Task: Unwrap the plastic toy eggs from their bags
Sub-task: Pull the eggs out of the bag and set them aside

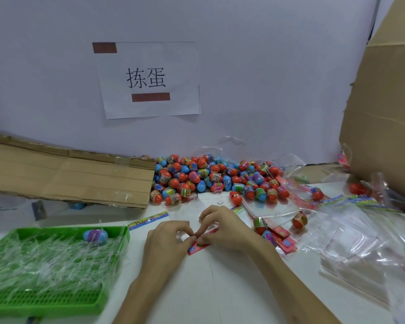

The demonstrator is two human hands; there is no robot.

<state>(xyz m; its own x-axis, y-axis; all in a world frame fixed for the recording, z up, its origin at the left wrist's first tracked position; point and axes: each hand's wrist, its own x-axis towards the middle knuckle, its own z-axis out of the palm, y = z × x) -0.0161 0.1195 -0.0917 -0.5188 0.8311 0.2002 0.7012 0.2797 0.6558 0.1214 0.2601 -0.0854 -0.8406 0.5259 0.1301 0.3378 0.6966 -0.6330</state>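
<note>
Fingers (210, 212) of left hand (166, 243) and right hand (228, 229) tight on bag (197, 247)

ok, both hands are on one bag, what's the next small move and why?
The left hand and right hand both pinch the red-topped bag, fingertips close together; its contents are hidden by the fingers. So probably: pull the hands apart to tear it open.
</note>
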